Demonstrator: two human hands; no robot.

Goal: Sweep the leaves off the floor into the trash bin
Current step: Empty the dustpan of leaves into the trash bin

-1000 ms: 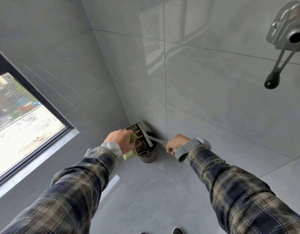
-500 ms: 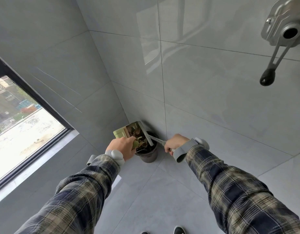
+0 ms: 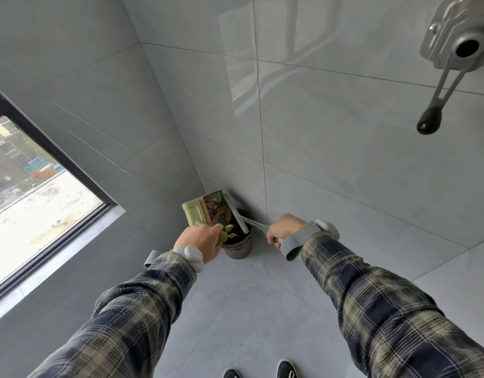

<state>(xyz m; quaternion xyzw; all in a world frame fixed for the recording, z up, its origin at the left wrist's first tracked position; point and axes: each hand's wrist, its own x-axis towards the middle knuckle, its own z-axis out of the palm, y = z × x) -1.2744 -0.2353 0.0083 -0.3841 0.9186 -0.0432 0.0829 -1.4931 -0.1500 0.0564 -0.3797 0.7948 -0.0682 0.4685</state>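
A: Where was the dustpan [image 3: 200, 212]?
B: Tipped up over the trash bin [image 3: 239, 249], in the corner btwn two walls. Left grip [image 3: 200, 241] was curled round its handle
A: Leaves [image 3: 220, 211]?
B: Brown & green ones lay in the pan, just above the bin's mouth
A: Other hand?
B: Right grip [image 3: 285, 227] was wrapped round the brush [image 3: 236, 214] handle, white head vs the pan's edge. Bin stood on the floor [image 3: 235, 309]
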